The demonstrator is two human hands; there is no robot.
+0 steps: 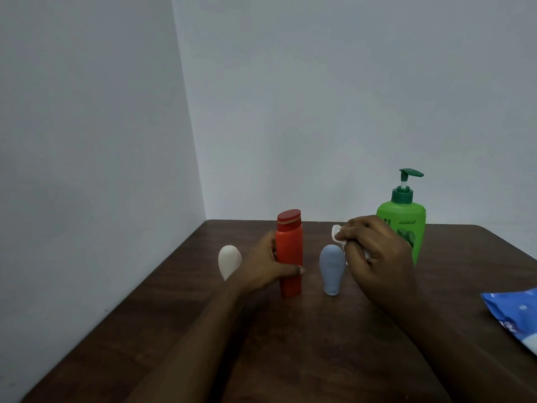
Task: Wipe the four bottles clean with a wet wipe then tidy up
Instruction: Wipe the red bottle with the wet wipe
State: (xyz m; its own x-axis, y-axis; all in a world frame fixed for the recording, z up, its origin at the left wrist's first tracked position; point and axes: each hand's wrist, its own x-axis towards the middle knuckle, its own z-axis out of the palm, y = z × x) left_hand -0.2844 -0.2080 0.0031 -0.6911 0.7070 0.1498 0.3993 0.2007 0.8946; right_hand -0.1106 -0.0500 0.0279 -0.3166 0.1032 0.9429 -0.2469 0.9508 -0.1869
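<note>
A plain indoor room, likely a home: a dark wooden surface [290, 344] sits in the corner of 2 bare pale walls [348, 97], carrying 4 toiletry bottles [289, 257] and a blue pack of wipes [514, 312].

The tall bottle [289, 254] is red-orange, the pump bottle [405, 225] green, the small ones white [229, 260] and pale blue [331, 269] — table [290, 344] dark brown, packet [514, 314] blue.

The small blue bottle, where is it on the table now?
In the head view the small blue bottle stands mid-table between the red bottle, gripped by the left hand, and the right hand holding the wet wipe.
</note>
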